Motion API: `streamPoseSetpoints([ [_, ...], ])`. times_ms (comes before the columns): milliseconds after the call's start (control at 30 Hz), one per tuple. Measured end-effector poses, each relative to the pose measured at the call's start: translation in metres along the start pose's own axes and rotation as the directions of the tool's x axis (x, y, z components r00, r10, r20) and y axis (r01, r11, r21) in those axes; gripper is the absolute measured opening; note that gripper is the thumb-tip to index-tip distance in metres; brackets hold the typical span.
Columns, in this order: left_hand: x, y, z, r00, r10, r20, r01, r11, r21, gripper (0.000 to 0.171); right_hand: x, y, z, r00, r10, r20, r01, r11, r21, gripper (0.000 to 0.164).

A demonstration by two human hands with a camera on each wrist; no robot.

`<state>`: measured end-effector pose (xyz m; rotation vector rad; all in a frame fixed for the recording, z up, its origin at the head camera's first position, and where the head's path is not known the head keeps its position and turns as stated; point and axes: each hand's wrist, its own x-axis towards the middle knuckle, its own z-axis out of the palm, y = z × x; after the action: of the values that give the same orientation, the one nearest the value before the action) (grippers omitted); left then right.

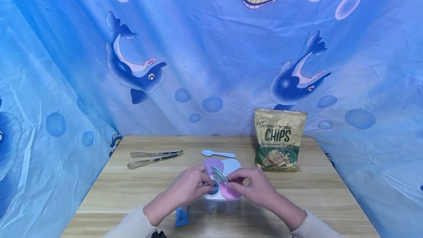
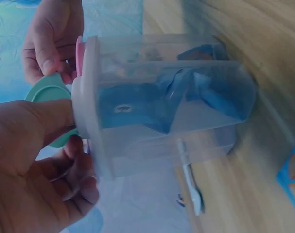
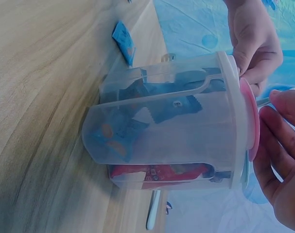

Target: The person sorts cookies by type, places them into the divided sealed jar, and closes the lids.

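Note:
A clear plastic container (image 1: 222, 205) with several compartments stands between the hands. Its purple lid (image 1: 212, 165), pale blue lid (image 1: 232, 165) and pink lid (image 1: 230, 191) lie down, while a green lid (image 1: 219, 175) is tilted up. My right hand (image 1: 257, 186) pinches the green lid by its edge. At the uncovered round opening is my left hand (image 1: 193, 180), its fingertips at the rim and partly hidden; whether they pinch something cannot be seen. Blue packets (image 2: 137, 104) sit inside below that opening. Through the wall in the right wrist view, a red packet (image 3: 157, 174) shows in another compartment.
Behind the container lies a pale spoon (image 1: 219, 154). Tongs (image 1: 155, 154) lie at the back left. A chips bag (image 1: 280, 139) stands upright at the back right. Near the left forearm a blue packet (image 1: 182, 217) lies on the wooden table (image 1: 297, 212).

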<state>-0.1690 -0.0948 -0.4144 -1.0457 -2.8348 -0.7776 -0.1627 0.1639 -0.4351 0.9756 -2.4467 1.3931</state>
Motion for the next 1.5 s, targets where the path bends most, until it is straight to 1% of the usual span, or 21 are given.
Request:
streamPoseSetpoints([
  [67, 0.002, 0.000, -0.002, 1.000, -0.001, 0.030, 0.001, 1.000, 0.009, 0.009, 0.000, 0.000, 0.000, 1.000, -0.001, -0.002, 0.001, 1.000, 0.001, 0.016],
  [133, 0.004, 0.000, -0.003, 0.999, -0.003, 0.046, 0.003, 1.000, 0.004, 0.010, 0.000, 0.000, -0.001, 1.000, 0.000, -0.002, 0.000, 1.000, 0.002, 0.016],
  [233, 0.005, 0.000, -0.004, 0.999, -0.015, 0.041, 0.016, 0.999, -0.032, 0.010, -0.001, 0.000, 0.000, 1.000, 0.004, -0.001, -0.004, 1.000, 0.002, 0.016],
  [300, 0.004, -0.002, -0.004, 1.000, -0.029, 0.010, 0.029, 0.998, -0.060, 0.009, -0.001, 0.000, -0.001, 1.000, 0.006, 0.001, -0.006, 1.000, 0.003, 0.016],
  [400, 0.001, -0.005, -0.004, 0.998, -0.039, -0.058, 0.035, 0.996, -0.083, 0.008, -0.001, -0.001, -0.001, 1.000, 0.006, 0.000, -0.006, 1.000, 0.007, 0.016],
  [533, -0.006, -0.012, -0.007, 0.988, -0.077, -0.137, 0.063, 0.992, -0.106, 0.010, 0.000, -0.003, -0.001, 1.000, 0.012, -0.002, -0.012, 1.000, 0.009, 0.017],
  [600, -0.011, -0.016, -0.010, 0.981, -0.105, -0.163, 0.086, 0.990, -0.116, 0.012, 0.000, -0.004, -0.001, 1.000, 0.016, -0.006, -0.016, 1.000, 0.005, 0.018],
  [700, -0.018, -0.026, -0.013, 0.974, -0.152, -0.168, 0.134, 0.984, -0.117, 0.014, 0.000, -0.005, -0.001, 1.000, 0.021, -0.015, -0.021, 1.000, -0.002, 0.020],
  [767, -0.024, -0.036, -0.013, 0.973, -0.181, -0.145, 0.164, 0.979, -0.122, 0.015, 0.000, -0.006, -0.001, 1.000, 0.016, -0.020, -0.017, 1.000, -0.005, 0.022],
  [833, -0.031, -0.048, -0.011, 0.972, -0.209, -0.106, 0.193, 0.971, -0.140, 0.015, 0.000, -0.005, -0.001, 1.000, 0.011, -0.025, -0.011, 1.000, -0.008, 0.022],
  [967, -0.045, -0.071, -0.005, 0.970, -0.244, -0.020, 0.235, 0.950, -0.208, 0.021, 0.000, -0.004, -0.001, 1.000, 0.004, -0.023, -0.004, 1.000, -0.006, 0.021],
  [1067, -0.055, -0.085, 0.004, 0.969, -0.242, 0.038, 0.244, 0.933, -0.264, 0.031, 0.000, -0.003, -0.001, 1.000, 0.006, -0.018, -0.006, 1.000, -0.001, 0.019],
  [1133, -0.061, -0.092, 0.010, 0.969, -0.239, 0.069, 0.249, 0.925, -0.286, 0.038, 0.000, -0.003, -0.001, 1.000, 0.007, -0.016, -0.007, 1.000, 0.002, 0.018],
  [1300, -0.071, -0.102, 0.026, 0.958, -0.262, 0.120, 0.285, 0.921, -0.267, 0.048, 0.000, -0.002, -0.001, 1.000, 0.011, -0.013, -0.010, 1.000, 0.008, 0.018],
  [1500, -0.074, -0.108, 0.037, 0.950, -0.276, 0.148, 0.306, 0.921, -0.243, 0.048, 0.000, -0.003, 0.000, 1.000, 0.009, -0.018, -0.009, 1.000, 0.003, 0.020],
])
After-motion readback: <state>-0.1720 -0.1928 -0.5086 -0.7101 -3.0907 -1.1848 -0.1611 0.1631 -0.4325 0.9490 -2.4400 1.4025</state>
